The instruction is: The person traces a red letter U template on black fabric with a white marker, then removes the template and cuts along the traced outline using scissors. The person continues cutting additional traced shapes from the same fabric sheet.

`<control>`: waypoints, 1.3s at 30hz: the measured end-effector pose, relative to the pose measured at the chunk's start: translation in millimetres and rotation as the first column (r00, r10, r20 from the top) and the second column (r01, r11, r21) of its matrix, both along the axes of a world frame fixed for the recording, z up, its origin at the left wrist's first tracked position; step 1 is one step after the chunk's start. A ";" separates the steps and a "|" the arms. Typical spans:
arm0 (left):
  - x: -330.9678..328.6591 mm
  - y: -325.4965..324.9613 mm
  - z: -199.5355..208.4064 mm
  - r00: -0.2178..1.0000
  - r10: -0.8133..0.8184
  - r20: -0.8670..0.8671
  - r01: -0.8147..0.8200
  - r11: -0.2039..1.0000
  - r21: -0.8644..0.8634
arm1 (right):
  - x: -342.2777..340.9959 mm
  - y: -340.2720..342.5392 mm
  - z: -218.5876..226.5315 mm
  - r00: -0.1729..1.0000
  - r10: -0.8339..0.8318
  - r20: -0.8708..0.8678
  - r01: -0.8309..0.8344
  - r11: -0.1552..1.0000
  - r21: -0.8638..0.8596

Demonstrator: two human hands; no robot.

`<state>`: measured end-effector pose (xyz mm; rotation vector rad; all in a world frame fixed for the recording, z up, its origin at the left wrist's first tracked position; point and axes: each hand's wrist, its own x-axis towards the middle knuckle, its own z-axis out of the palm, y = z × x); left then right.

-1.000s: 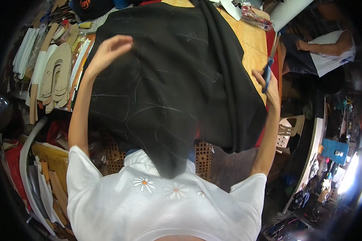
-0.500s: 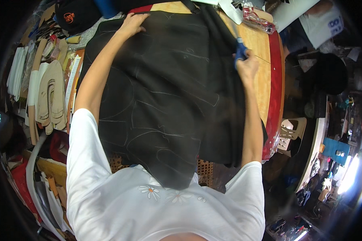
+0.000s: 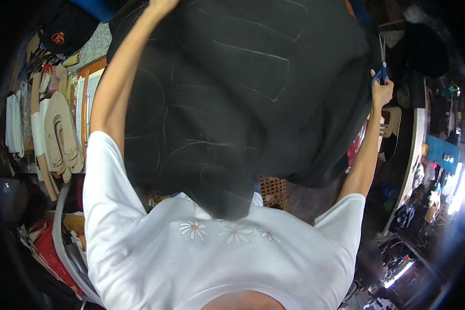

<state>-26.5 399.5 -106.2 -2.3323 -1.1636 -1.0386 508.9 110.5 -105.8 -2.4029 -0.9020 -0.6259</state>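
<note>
A large black sheet of material (image 3: 206,77) spreads in front of me, marked with thin pale chalk outlines of curved pattern shapes. Its near end hangs down against my shirt, and its right side is lifted and bulging. My right hand (image 3: 381,94) is closed around the blue handles of a pair of scissors (image 3: 383,67), whose blades point away from me. That hand is at the sheet's right edge; whether it also grips the material is unclear. At the top edge of the picture, my left hand (image 3: 163,5) is at the far left part of the sheet, its fingers cut off from view.
To the left, beige cut pattern pieces (image 3: 64,134), rolls and folded white material (image 3: 15,124) are stacked. A black bag (image 3: 62,31) sits at the far left. On the right are a beige plastic chair (image 3: 391,121) and a cluttered bench with a blue panel (image 3: 443,154).
My right hand has moved right with the scissors, and the sheet's right side has swung up and over the tabletop and its red edge. My left hand has shifted toward the top edge.
</note>
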 end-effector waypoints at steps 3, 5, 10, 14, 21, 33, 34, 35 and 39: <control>36.9 -107.8 0.2 0.892 -0.389 0.229 0.434 0.878 -0.199 | -36.7 -18.0 1.8 0.995 0.033 -0.097 -0.020 0.992 0.125; 47.7 -215.1 -9.9 0.706 -0.546 0.452 0.708 0.562 -0.428 | -75.8 -33.8 1.1 0.904 0.286 -0.318 -0.124 0.887 0.445; 48.0 -393.5 -24.5 0.813 -0.510 0.282 0.531 0.449 -0.719 | -195.3 -126.3 5.7 0.539 0.528 -0.656 -0.236 0.842 0.484; 40.4 -430.0 -29.5 0.861 -0.494 0.120 0.407 0.528 -0.746 | -277.3 -185.8 -6.3 0.143 0.615 -0.776 -0.119 0.789 0.603; -0.3 -439.0 -31.4 0.923 -0.376 0.084 0.307 0.586 -0.750 | -350.3 -256.5 -33.3 -0.293 0.471 -0.832 -0.030 0.865 0.501; -64.8 -423.3 -2.5 0.839 0.082 0.537 0.433 0.497 -0.752 | -387.3 -298.8 -17.5 -0.394 0.078 -0.916 -0.420 0.871 0.254; -63.6 -425.2 -2.7 0.807 0.114 0.579 0.465 0.481 -0.743 | -389.0 -291.5 -20.8 -0.453 0.090 -0.887 -0.387 0.876 0.287; -62.9 -426.3 -2.6 0.806 0.107 0.583 0.467 0.491 -0.736 | -389.6 -282.2 -24.6 -0.499 0.086 -0.862 -0.355 0.888 0.294; -62.0 -431.0 -0.7 0.795 0.097 0.599 0.472 0.521 -0.711 | -380.6 -237.0 -31.4 -0.482 0.214 -0.850 -0.236 0.902 0.361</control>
